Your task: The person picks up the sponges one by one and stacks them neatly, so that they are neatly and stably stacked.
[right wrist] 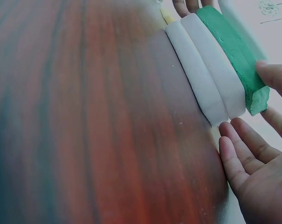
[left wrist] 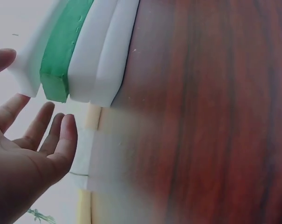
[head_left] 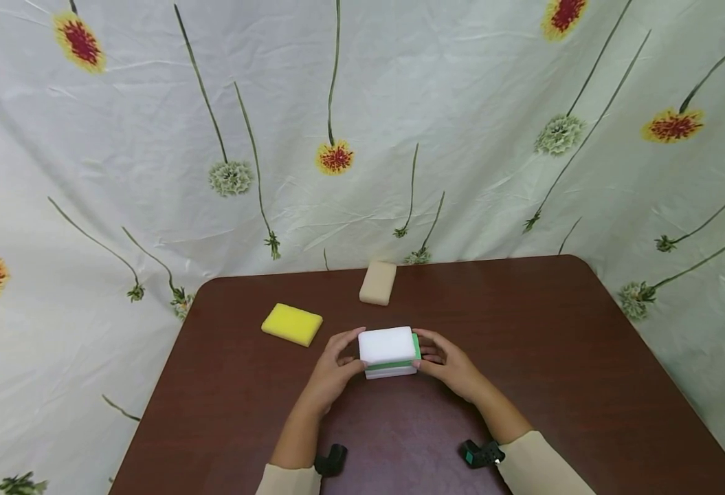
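Note:
A stack of sponge-like blocks stands on the table between both hands. Two white blocks (right wrist: 210, 70) lie at the bottom, a green block (right wrist: 236, 51) with small dents above them, and a white block (head_left: 385, 344) on top. With thumb and index finger, my left hand (head_left: 331, 371) pinches the top white block at its left end; its other fingers hang free beside the stack in the left wrist view. At the other end, my right hand (head_left: 451, 364) holds the green block between thumb and index finger, the remaining fingers loose next to the lower white blocks.
A yellow sponge (head_left: 292, 324) lies on the dark brown table (head_left: 523, 323), left of the stack. Near the far edge sits a beige sponge (head_left: 378, 282). Behind the table hangs a white cloth (head_left: 480, 124) with printed flowers.

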{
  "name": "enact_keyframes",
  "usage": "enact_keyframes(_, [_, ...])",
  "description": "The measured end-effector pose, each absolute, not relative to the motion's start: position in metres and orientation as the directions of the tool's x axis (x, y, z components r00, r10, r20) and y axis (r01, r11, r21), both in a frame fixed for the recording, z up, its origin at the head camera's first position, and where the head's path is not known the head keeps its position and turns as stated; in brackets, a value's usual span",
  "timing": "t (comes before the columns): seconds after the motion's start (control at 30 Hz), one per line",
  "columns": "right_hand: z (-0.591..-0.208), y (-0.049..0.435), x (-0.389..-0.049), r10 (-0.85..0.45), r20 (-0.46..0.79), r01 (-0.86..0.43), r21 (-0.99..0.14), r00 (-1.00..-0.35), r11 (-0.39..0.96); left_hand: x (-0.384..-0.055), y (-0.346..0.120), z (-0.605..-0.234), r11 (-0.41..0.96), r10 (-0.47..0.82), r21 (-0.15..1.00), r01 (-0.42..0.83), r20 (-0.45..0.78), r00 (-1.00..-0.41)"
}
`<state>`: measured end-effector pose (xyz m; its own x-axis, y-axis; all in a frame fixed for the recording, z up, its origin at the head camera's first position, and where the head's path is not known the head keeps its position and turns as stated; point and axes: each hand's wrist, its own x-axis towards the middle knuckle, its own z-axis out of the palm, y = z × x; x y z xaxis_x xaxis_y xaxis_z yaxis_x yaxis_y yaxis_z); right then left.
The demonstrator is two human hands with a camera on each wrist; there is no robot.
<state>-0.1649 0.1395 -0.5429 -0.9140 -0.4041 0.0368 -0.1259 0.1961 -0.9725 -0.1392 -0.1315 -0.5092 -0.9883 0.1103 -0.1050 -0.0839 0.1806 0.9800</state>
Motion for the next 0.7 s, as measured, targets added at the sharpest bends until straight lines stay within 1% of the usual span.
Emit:
enact_keyframes(0.33, [-0.5436,0.1396,-0.1634,-0.388,0.021,-0.110,-0.972,-0.921,0.210,-0.1411,-0.1260,-0.5149,0.186,0.148,0.976,-0.112,-0.141,-0.979])
enact_keyframes(0.7, [-0.5434,0.1387,-0.1641,-0.392,0.026,-0.120,-0.968,-0.920,0.219,-0.1415,-0.1254,-0.5163,0.176,0.145,0.975,-0.138,-0.164,-0.976])
